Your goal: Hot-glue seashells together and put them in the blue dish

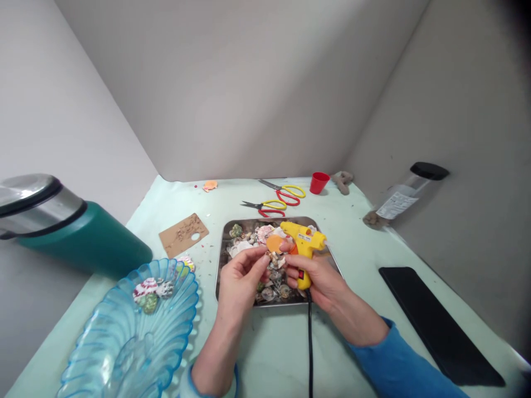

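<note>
A metal tray (219, 276) full of seashells lies on the table in front of me. Over its middle, my left hand (244, 273) is closed, thumb and fingertips pinched on a small shell piece (276, 258). My right hand (317, 273) is wrapped round the handle of a yellow glue gun (306, 242); its fingertips also meet the shell piece beside my left fingertips. The nozzle points to the right, away from the shells. An orange disc (274, 244) shows just above the fingertips. The black cord runs down from the handle toward me.
A blue scalloped dish (103, 337) with a few shells and a green bottle (95, 237) stand left. Two scissors (269, 205), a red cup (319, 183) and cardboard (183, 234) lie beyond. Right are a clear jar (398, 202) and black mat (440, 326).
</note>
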`<move>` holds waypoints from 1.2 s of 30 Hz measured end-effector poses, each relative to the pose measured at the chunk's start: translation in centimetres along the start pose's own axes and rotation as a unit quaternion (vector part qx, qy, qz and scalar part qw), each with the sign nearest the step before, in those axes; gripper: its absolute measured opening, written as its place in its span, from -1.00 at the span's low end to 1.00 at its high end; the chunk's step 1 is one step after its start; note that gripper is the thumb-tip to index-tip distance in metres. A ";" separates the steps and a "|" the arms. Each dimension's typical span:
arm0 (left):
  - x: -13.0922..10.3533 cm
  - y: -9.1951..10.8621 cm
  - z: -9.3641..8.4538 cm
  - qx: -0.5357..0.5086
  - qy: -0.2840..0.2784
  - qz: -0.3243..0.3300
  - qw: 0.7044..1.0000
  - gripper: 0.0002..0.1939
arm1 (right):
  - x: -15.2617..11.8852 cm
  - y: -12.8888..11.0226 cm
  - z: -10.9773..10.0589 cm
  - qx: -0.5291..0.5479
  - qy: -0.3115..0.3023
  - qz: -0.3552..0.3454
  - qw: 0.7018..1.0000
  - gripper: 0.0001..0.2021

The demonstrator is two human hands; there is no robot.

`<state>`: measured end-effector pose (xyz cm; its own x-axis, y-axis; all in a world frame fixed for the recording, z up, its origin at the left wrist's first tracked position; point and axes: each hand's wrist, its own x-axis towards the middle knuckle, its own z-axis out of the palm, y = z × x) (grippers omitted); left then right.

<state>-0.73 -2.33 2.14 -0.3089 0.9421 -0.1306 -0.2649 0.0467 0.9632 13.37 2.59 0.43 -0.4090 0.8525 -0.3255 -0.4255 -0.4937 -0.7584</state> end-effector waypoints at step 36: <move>-0.4 -0.6 0.4 -0.050 -0.087 -0.021 0.995 -0.72 | -1.0 0.1 0.2 -0.106 -0.044 -0.068 0.991 -0.81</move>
<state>-0.02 -2.64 1.69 -0.1348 0.9836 -0.1196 -0.3667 0.0626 0.9282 13.52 1.63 0.79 -0.4315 0.8861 -0.1691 -0.3066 -0.3203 -0.8963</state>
